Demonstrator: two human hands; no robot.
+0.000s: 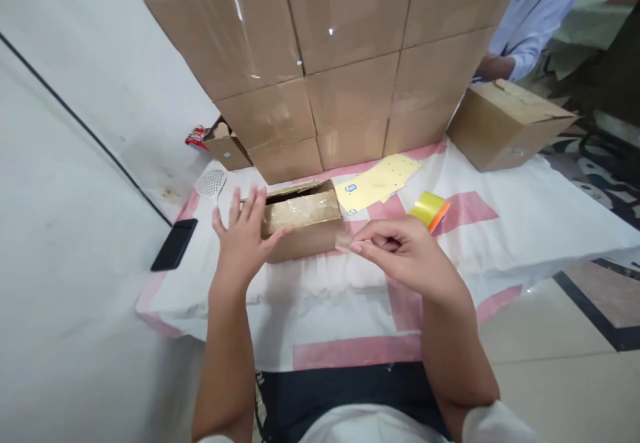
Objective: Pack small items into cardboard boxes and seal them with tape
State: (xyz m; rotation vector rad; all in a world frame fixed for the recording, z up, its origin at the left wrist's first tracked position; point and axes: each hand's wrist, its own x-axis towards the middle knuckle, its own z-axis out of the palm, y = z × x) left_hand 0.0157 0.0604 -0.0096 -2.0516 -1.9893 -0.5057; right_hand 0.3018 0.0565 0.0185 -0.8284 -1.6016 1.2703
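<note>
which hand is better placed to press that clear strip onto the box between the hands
Probably the right hand: it pinches the clear strip by the right end of the box. The left hand is spread against its left end, so seems better placed for steadying.

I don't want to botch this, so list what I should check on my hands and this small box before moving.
1. Left hand on small box: ok, at its left end.
2. Right hand gripping clear strip: ok, thumb and fingers pinch it.
3. Box top closed flat: not ok, gap along far side.
4. Strip stuck to box: cannot tell.
5. Phone away from box: ok.
</note>
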